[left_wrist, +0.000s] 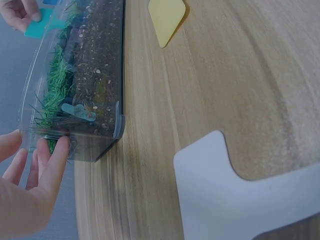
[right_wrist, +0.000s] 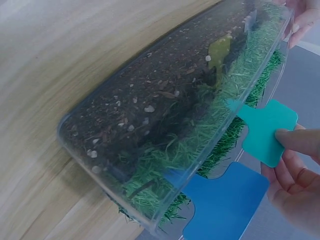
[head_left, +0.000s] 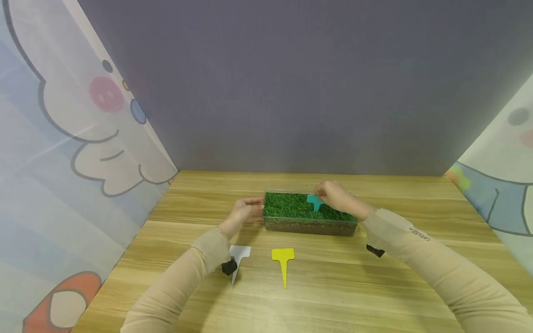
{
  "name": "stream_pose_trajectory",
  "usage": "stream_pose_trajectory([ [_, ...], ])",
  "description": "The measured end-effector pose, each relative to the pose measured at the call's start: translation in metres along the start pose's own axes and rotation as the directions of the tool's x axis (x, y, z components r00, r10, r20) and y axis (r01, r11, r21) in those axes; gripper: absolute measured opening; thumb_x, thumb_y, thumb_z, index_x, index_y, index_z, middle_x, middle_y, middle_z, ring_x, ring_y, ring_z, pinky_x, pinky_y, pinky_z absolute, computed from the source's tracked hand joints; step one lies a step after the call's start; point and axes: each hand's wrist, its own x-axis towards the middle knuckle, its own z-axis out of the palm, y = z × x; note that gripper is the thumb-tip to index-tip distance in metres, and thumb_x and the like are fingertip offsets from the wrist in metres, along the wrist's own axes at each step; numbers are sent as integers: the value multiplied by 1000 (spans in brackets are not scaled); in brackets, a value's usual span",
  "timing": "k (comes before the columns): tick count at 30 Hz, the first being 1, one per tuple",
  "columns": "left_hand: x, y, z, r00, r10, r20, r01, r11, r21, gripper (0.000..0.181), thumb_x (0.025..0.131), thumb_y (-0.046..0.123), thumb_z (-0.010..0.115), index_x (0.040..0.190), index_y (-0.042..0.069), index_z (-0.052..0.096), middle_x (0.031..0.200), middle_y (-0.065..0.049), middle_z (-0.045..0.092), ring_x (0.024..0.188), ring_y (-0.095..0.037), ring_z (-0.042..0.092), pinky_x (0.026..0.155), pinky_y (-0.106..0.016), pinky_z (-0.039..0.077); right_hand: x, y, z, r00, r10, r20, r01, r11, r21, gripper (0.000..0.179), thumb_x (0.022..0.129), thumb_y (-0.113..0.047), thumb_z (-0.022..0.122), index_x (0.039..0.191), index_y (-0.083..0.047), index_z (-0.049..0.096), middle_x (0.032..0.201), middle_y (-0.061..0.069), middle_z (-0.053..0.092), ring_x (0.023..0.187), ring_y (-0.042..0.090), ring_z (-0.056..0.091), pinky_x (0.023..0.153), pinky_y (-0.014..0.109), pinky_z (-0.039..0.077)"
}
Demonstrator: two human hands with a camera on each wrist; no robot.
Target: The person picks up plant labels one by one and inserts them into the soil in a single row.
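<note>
A clear box [head_left: 310, 225] of dark soil, topped with green grass [head_left: 287, 205], stands on the table. My right hand [head_left: 336, 196] pinches the wide head of a teal T-shaped plant label [right_wrist: 270, 132] between thumb and fingers. The label's narrow stem points down into the grass; its tip is hidden. Beside it, a blue plant label [right_wrist: 225, 197] stands in the grass near the box's right end. At the opposite end, my left hand [left_wrist: 35, 185] touches the clear wall with extended fingers.
On the wooden table [head_left: 333, 282], a white plant label [head_left: 240, 252] lies partly behind the left wrist's black camera. A yellow plant label [head_left: 283, 255] lies in front of the box. Behind the table rises a grey panel [head_left: 291, 92].
</note>
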Motion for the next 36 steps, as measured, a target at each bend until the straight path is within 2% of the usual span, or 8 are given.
stream_pose_trajectory([
  [4,-1,0,0,1000,2,1,-2,1000,5,35,83,-2,55,118,0,54,117,-20,52,102,-32,53,85,-45,50,0,-1,0,1000,0,0,0,1000,-3,22,80,9,55,99,6,63,90,18,61,66,20,54,58,31,51],
  [6,-1,0,0,1000,3,3,-3,1000,5,35,83,-2,55,118,-1,53,117,-21,52,102,-33,53,85,-45,50,-1,-1,-1,1000,7,2,-7,1000,-1,22,80,8,53,100,6,63,92,18,62,65,17,53,58,31,51],
  [13,-1,0,0,1000,0,2,0,1000,3,35,83,-2,56,118,0,54,118,-20,52,103,-33,53,85,-44,50,-1,-4,-5,1000,27,7,-27,999,29,22,81,6,53,100,3,64,98,19,62,72,20,58,62,32,53],
  [22,-1,0,1,1000,-1,-2,1,1000,5,34,83,-1,56,117,-1,55,115,-20,53,100,-32,54,85,-44,50,-1,-14,-10,999,22,-37,-20,999,36,25,84,1,52,107,1,62,105,16,60,90,27,57,72,35,54],
  [29,0,-1,0,1000,3,6,-3,1000,9,36,83,-1,56,118,-1,53,116,-21,53,101,-33,54,85,-45,49,-4,-29,-11,999,-1,-46,2,1000,26,23,82,2,56,105,-1,62,106,14,59,93,26,57,79,37,52],
  [36,-1,0,0,1000,8,11,-8,1000,9,35,84,-1,55,119,-1,53,116,-21,52,101,-32,54,85,-45,49,-7,-41,-7,999,-21,-50,22,1000,2,25,82,1,58,107,-2,62,107,13,58,95,27,56,80,37,52],
])
